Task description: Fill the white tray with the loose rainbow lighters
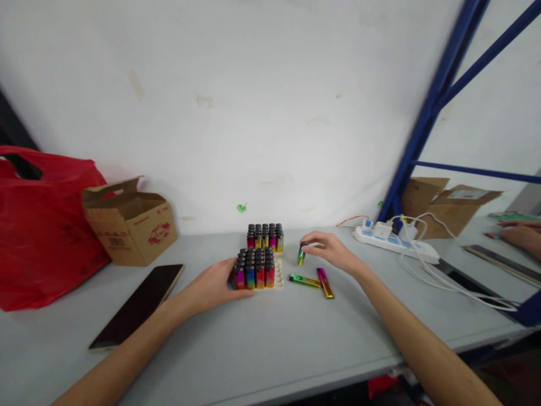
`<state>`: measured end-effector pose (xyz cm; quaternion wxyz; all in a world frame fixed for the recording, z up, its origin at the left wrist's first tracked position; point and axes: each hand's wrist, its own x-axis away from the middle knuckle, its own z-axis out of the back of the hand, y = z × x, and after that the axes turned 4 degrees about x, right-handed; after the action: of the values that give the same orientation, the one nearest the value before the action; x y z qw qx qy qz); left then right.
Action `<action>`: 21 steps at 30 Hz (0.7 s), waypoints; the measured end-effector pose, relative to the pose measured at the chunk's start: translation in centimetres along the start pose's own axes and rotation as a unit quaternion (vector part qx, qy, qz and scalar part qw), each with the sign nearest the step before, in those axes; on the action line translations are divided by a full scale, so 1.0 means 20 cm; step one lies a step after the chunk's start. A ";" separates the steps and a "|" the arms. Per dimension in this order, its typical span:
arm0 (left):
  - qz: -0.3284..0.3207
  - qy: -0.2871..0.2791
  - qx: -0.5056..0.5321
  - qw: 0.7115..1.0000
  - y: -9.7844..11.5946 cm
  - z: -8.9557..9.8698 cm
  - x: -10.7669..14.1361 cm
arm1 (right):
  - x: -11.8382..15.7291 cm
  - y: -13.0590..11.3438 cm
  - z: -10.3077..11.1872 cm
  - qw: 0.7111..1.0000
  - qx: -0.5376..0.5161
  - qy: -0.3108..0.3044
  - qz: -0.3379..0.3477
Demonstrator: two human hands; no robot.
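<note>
Two bare forearms [406,332] reach across a grey worktable [253,344], framing a small cluster of cigarette lighters. Beside the left forearm lies a dark, flat slab [137,304], glossy side up. Nearer the right, a pink-and-gold lighter [325,283] and a green-and-gold lighter [305,281] lie on their sides, one end of the green touching the pink or nearly so. Just left of them, the left hand [213,285] curves around the left side of a pale tray [279,277], thumb along the front, other fingers partly hidden; I cannot tell how firmly it grips. Black-topped lighters [256,268] stand upright in close rows there (bare pockets show along the right side). The right hand [330,249] pinches one upright, slightly tilted lighter [301,255] by its dark top, just beyond the loose pair; whether its base touches the table is unclear. A second block of upright lighters [265,239] stands close behind the first. Farther left, a red plastic bag [46,231] sits against an open cardboard box [147,228]; to the right, a white power strip [397,246] trails cables near a blue metal frame [431,110]. Another person's hand [524,235] shows at the far right edge, and a scuffed white wall [253,113] closes the scene.
</note>
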<state>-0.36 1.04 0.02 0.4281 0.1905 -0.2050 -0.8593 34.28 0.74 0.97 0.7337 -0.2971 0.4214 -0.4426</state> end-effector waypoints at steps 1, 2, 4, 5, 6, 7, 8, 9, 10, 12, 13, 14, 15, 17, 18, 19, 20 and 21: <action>-0.005 0.000 -0.001 1.000 0.00 0.00 0.00 | 0.00 -0.01 -0.01 0.998 -0.056 0.031 -0.013; -0.009 -0.001 -0.003 1.000 -0.01 0.00 0.00 | -0.01 -0.03 -0.03 0.991 -0.115 0.057 -0.026; -0.010 0.000 -0.005 1.000 -0.01 0.00 0.00 | -0.01 -0.05 -0.08 0.969 -0.230 0.081 -0.047; -0.008 0.000 -0.007 1.000 0.00 0.00 0.00 | -0.01 -0.06 -0.10 0.957 -0.275 0.078 -0.055; -0.005 0.001 -0.008 1.000 0.00 0.00 0.00 | -0.01 -0.07 -0.13 0.947 -0.307 0.071 -0.061; -0.003 0.001 -0.007 1.000 0.01 0.01 0.00 | -0.01 -0.08 -0.15 0.942 -0.322 0.063 -0.067; -0.002 0.000 -0.006 1.000 0.01 0.01 0.00 | -0.01 -0.08 -0.18 0.941 -0.324 0.056 -0.077; -0.003 -0.001 -0.003 1.000 0.02 0.01 0.00 | -0.01 -0.08 -0.20 0.944 -0.315 0.050 -0.089; -0.004 -0.004 0.002 1.000 0.02 0.02 0.00 | -0.01 -0.08 -0.22 0.948 -0.298 0.045 -0.103; -0.006 -0.016 0.011 1.000 0.03 0.03 0.00 | -0.01 -0.07 -0.26 0.962 -0.243 0.042 -0.117; -0.006 -0.023 0.015 1.000 0.03 0.04 0.00 | -0.01 -0.06 -0.28 0.972 -0.202 0.046 -0.109; -0.005 -0.029 0.019 0.999 0.03 0.05 0.00 | -0.01 -0.06 -0.29 0.982 -0.154 0.054 -0.092; -0.003 -0.034 0.021 0.999 0.03 0.05 0.00 | 0.00 -0.05 -0.31 0.990 -0.103 0.064 -0.070; -0.002 -0.037 0.023 0.999 0.02 0.06 0.00 | 0.00 -0.05 -0.33 0.996 -0.008 0.085 -0.035; -0.004 -0.039 0.023 0.999 0.02 0.06 0.00 | 0.01 -0.05 -0.34 0.995 0.028 0.093 -0.027; -0.007 -0.039 0.022 0.999 0.01 0.06 -0.01 | 0.01 -0.05 -0.35 0.993 0.053 0.098 -0.024; -0.010 -0.039 0.020 0.999 0.01 0.06 -0.01 | 0.01 -0.05 -0.36 0.992 0.071 0.102 -0.023; -0.014 -0.039 0.020 0.999 0.01 0.05 -0.01 | 0.01 -0.06 -0.36 0.991 0.083 0.103 -0.020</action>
<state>-0.76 1.31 1.01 0.4044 0.1682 -0.2357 -0.8675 27.57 -0.48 -1.56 0.6996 -0.1962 0.4506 -0.5187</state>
